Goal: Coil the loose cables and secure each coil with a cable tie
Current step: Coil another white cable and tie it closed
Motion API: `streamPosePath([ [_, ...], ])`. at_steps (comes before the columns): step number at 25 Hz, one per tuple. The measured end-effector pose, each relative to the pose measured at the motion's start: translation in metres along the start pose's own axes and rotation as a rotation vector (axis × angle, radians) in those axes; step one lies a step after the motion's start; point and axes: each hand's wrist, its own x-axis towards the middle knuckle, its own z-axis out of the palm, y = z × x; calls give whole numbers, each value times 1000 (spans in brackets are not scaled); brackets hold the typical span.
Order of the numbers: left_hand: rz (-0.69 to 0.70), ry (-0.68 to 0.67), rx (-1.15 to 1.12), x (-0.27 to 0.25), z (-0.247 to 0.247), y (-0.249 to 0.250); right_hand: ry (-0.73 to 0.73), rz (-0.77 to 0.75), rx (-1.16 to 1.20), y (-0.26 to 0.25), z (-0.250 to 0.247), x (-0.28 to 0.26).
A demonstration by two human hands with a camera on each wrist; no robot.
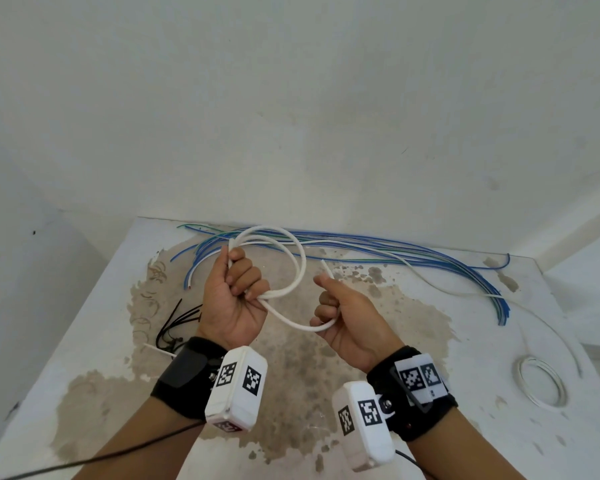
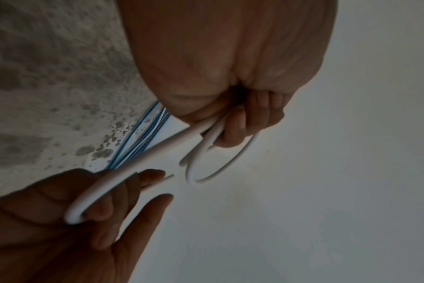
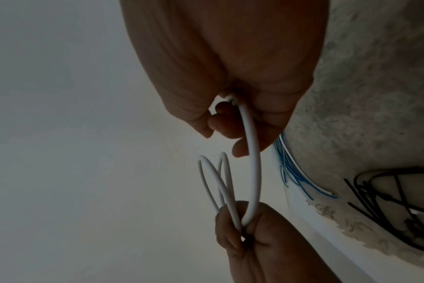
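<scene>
Coiling is the step in hand. Both hands are raised above the stained bench [image 1: 413, 368], and a white cable [image 1: 300, 268] is being wound between them. The left hand [image 1: 232, 299] has its fingers [image 1: 248, 277] curled tight round the gathered turns, one round loop standing up from that fist and the cable's other end poking out above it. The right hand [image 1: 347, 323] is clamped on the free tail, thumb and curled fingers pinching it, with the cut end sticking up past the thumb. A short slack bight hangs between the two hands.

Judging by how little tail is left, the next move calls for the right hand to carry that last length up to the left hand's bundle and lay it in as a final turn, without the left loosening its hold. A tie would then be needed; the black cable ties [image 1: 177, 323] lie on the bench just left of the left hand.

Blue wires [image 1: 395, 249] lie loose along the bench's far edge beyond the white cable, still uncoiled, and a thin white coil [image 1: 541, 384] rests far to its right; whether that coil is tied cannot be made out. How many turns the left fist holds is hidden by the fingers. Both wrist views are dim and blurred.
</scene>
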Motion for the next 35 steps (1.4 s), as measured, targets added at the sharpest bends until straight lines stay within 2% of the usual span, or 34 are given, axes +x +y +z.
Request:
streamPosePath([
  [3, 64, 48, 38, 2, 4, -1, -76, -11, 94, -1, -4, -1],
  [5, 76, 75, 72, 3, 5, -2, -116, -57, 46, -6, -5, -3],
  [8, 25, 86, 115, 2, 5, -10, -85, -248, -387, -10, -4, -7],
  [10, -10, 87, 132, 1, 5, -15, 37, -332, -583, -7, -5, -2],
  [13, -66, 92, 159, -3, 9, -21, 155, -282, -560, -6, -10, 4],
  [16, -107, 135, 271, -7, 12, -25, 155, -300, -572, -2, -12, 4],
  [19, -92, 214, 402, -7, 11, -28, 128, -319, -622, -2, -14, 4],
  [22, -102, 265, 462, -7, 9, -29, 148, -337, -750, -2, -16, 2],
  [25, -153, 232, 507, -8, 10, -34, 282, -542, -873, -2, -16, -1],
  [27, -159, 204, 554, -10, 12, -38, 244, -619, -919, -5, -11, -3],
  [29, -151, 185, 598, -12, 12, -40, 188, -628, -955, -8, -6, -5],
  [32, -142, 160, 585, -13, 13, -37, 251, -611, -883, -10, -11, 1],
  [35, -189, 123, 538, -16, 15, -34, 246, -516, -834, -8, -19, 9],
])
